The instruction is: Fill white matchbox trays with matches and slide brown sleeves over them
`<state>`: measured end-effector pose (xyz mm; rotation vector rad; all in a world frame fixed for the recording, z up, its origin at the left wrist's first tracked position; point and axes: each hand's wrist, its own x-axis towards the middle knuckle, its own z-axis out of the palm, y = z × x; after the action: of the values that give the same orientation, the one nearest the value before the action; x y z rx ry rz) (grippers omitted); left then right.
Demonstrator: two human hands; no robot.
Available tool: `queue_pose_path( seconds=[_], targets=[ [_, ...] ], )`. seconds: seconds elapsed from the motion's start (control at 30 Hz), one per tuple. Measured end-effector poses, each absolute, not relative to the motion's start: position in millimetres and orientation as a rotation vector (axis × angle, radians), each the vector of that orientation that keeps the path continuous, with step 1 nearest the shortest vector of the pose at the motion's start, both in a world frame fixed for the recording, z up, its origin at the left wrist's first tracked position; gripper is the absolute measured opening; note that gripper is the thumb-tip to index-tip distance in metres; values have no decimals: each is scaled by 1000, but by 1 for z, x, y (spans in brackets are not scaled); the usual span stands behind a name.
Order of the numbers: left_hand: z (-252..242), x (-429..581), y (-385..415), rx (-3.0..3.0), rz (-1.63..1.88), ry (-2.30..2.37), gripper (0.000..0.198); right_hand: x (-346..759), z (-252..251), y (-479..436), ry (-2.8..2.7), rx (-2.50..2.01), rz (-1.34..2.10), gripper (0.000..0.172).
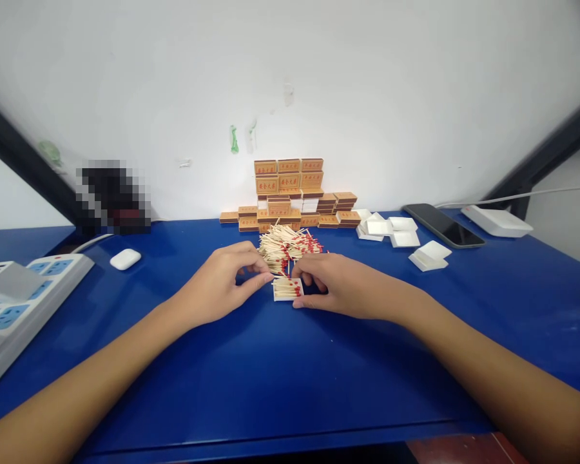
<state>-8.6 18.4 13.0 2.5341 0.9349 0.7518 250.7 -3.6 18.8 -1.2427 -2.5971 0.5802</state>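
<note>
A small white matchbox tray [283, 298] lies on the blue table, partly filled with red-tipped matches [286, 289]. My right hand [341, 283] grips its right end, thumb at the near corner and fingers at the far one. At the tray's far left corner, the thumb and forefinger of my left hand [227, 278] are pinched together on thin matchsticks that lie over the tray's edge; how many is unclear. Just behind both hands is a loose heap of matches [283, 243], red heads mostly towards the right.
Orange matchboxes [279, 182] stand stacked against the wall. White empty trays [379, 225] and another tray [429, 256] lie to the right, near a phone [442, 224] and a white device [497, 221]. Leftward are a white case [125, 259] and a power strip [38, 303].
</note>
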Motion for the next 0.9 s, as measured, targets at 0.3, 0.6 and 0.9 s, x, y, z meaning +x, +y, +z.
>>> queue_pose_path(
  seconds=[0.3, 0.6, 0.9],
  targets=[
    [1, 0, 11, 2588, 822, 991, 9, 251, 18, -3, -2597, -1239, 593, 25],
    [2, -2, 11, 2611, 724, 990, 10, 253, 21, -5, -2582, -1209, 573, 30],
    [3, -3, 14, 2584, 646, 968, 12, 250, 18, -7, -2564, -1164, 543, 30]
  ],
)
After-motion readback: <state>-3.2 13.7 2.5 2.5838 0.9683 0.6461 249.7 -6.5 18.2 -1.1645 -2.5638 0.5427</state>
